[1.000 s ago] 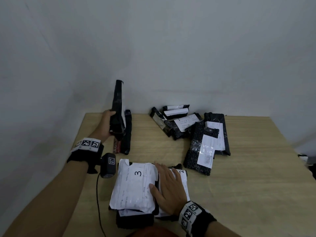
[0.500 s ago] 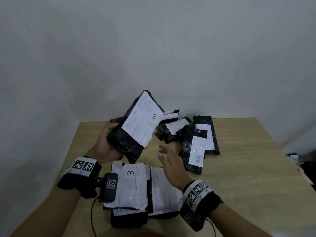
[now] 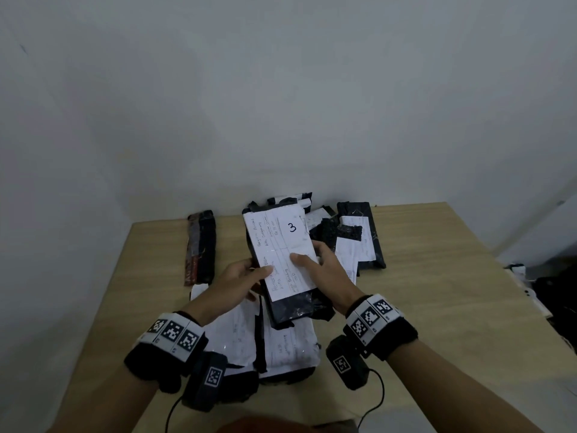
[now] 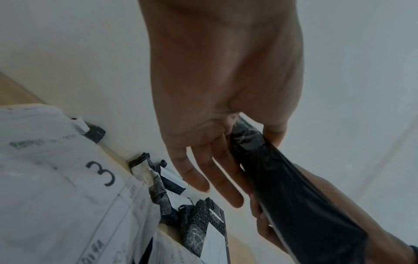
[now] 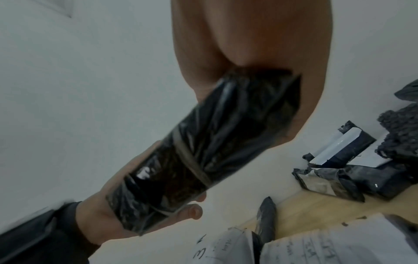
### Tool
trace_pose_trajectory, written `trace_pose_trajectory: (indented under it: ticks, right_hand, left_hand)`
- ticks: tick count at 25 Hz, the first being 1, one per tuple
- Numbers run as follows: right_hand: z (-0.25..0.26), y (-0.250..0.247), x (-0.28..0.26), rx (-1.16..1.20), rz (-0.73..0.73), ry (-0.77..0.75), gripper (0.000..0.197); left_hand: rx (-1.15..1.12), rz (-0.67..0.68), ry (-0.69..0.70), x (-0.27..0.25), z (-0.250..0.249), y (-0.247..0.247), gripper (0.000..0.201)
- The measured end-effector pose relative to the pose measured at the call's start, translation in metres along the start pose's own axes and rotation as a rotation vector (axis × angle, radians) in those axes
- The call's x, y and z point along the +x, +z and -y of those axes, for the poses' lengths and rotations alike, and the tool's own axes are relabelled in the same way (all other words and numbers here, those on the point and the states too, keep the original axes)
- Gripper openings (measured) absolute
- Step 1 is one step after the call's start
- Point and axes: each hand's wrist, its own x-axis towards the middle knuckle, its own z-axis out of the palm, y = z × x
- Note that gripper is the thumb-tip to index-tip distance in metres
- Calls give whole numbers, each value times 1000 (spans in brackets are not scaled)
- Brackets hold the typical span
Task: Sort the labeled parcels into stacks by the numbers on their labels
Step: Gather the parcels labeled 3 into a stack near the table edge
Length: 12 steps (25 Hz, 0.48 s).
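Aloft, black parcel (image 3: 287, 270) labelled 3, pinched by left hand (image 3: 242, 284) and right hand (image 3: 324, 273).

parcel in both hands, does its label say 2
No, the label on the parcel held by the left hand and right hand shows a handwritten 3.
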Motion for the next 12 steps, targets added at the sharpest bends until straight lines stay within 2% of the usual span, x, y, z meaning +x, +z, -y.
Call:
trace_pose_trajectory:
  ticks: [1, 4, 5, 8, 12]
  right_hand:
    - [-2, 0, 1, 21, 7, 16, 44]
    - [-2, -3, 9, 65, -2, 53, 36]
    - [-3, -5, 12, 70, -7, 55, 34]
    - [-5, -5, 26, 72, 3, 63, 34]
    - [-9, -4, 41, 104, 54, 122, 39]
  left_hand:
    - [36, 12, 8, 1, 0, -2, 80]
    - [69, 34, 12, 10, -4, 0, 32]
    - [76, 44, 11, 14, -5, -1, 26]
    - [73, 67, -14, 28, -4, -10, 21]
    - [19, 3, -57, 52, -1, -16, 23]
